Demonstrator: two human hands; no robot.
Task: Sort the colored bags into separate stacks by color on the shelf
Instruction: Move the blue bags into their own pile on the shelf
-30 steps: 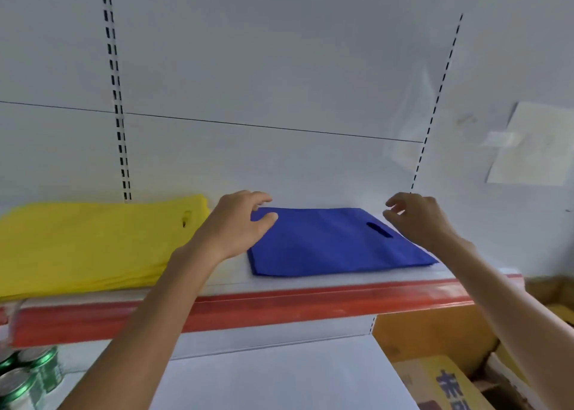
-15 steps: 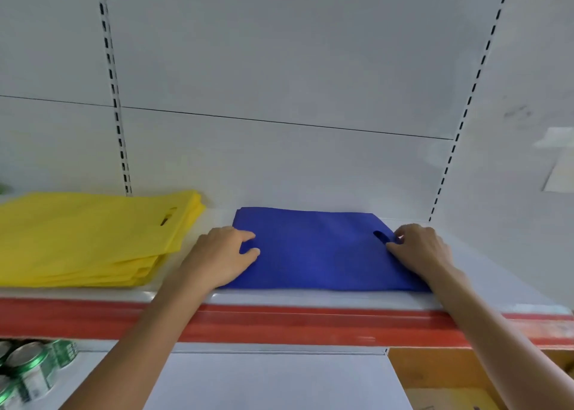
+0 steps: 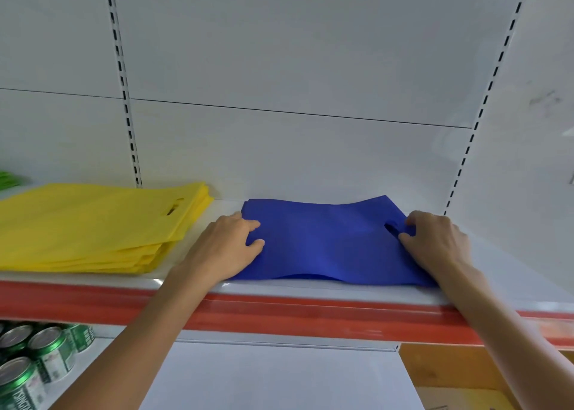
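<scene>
A blue bag [image 3: 326, 238] lies on the white shelf [image 3: 192, 248], right of a stack of several yellow bags [image 3: 93, 223]. My left hand [image 3: 230, 248] grips the blue bag's left edge, thumb and fingers on top of the fabric. At the right edge, my right hand [image 3: 435, 242] pinches the bag beside its handle slot. The blue bag buckles upward in the middle between my hands, and its front edge is lifted off the shelf. A sliver of green bags [image 3: 7, 179] shows at the far left edge.
The shelf has a red front strip [image 3: 279, 316] and a white slotted back wall [image 3: 279, 145] close behind the bags. Green cans [image 3: 40, 357] stand on the lower shelf at the left. A brown cardboard box [image 3: 450, 369] sits at the lower right.
Both hands came down onto the blue bag and took hold of its two side edges. The bag, flat before, now bows up in the middle. My view has shifted right and closer.
</scene>
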